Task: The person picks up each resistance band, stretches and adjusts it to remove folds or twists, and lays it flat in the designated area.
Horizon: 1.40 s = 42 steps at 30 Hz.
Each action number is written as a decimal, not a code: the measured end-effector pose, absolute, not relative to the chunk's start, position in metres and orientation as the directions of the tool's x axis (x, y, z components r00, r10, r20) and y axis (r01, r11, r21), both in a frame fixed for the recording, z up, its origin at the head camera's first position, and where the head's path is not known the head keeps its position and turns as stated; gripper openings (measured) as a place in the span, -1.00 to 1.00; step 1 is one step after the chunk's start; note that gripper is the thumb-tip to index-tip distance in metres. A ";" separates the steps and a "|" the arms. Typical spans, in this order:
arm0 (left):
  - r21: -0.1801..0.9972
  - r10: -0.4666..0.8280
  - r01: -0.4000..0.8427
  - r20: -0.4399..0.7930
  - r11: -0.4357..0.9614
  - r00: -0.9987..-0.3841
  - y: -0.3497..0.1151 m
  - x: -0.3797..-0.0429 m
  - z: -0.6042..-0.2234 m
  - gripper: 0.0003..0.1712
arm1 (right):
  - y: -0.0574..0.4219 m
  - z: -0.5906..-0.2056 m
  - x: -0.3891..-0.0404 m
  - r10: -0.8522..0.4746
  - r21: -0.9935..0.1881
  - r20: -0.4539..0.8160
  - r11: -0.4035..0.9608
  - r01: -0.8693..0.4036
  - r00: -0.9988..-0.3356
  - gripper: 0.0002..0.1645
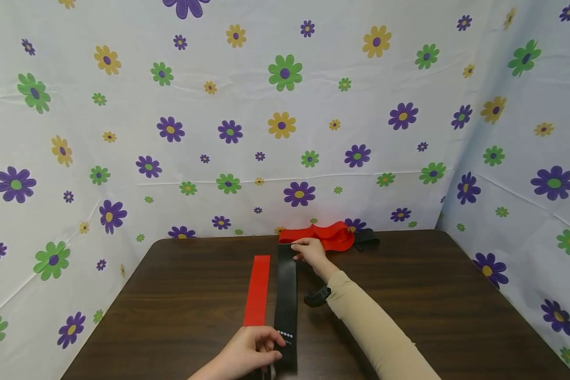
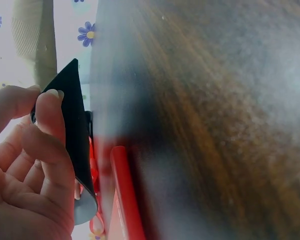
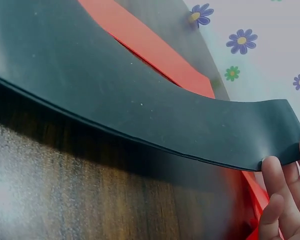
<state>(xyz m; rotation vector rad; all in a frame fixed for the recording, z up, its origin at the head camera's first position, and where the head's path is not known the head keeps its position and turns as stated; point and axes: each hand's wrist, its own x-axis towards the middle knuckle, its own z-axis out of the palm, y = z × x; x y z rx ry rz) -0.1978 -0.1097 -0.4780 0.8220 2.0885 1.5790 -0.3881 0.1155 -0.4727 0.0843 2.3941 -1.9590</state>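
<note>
A long black resistance band (image 1: 286, 295) with white dots and lettering stretches lengthwise over the middle of the table. My left hand (image 1: 252, 351) pinches its near end between thumb and fingers; the left wrist view shows that end of the band (image 2: 72, 120) lifted off the tabletop. At the far end, my right hand (image 1: 312, 253) grips the band by its edge. In the right wrist view the band (image 3: 140, 105) sags in a curve between the hands. Just left of it lies a flat red band (image 1: 258, 290), its near end hidden behind my left hand.
Looped red bands (image 1: 334, 236) lie heaped at the table's back edge, beyond my right hand. Beside them is another black band (image 1: 368, 238). The dark wooden table (image 1: 185, 295) meets a flowered cloth (image 1: 247, 95) at the back. A black watch-like band (image 1: 317, 296) is on my right wrist.
</note>
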 end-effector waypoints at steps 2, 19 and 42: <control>0.958 0.649 0.196 0.014 0.209 -0.760 -0.109 -0.197 -0.478 -0.79 | 0.115 -0.474 -0.388 0.014 -0.979 -0.069 0.190 0.071 -0.997 -0.75; 0.961 0.615 0.102 -0.081 0.256 -0.784 -0.109 -0.195 -0.478 -0.81 | 0.109 -0.484 -0.387 0.025 -0.985 -0.060 0.159 0.063 -0.998 -0.75; 0.964 0.634 0.094 -0.088 0.248 -0.769 -0.109 -0.197 -0.485 -0.85 | 0.108 -0.489 -0.389 0.009 -0.987 -0.080 0.136 0.081 -0.997 -0.68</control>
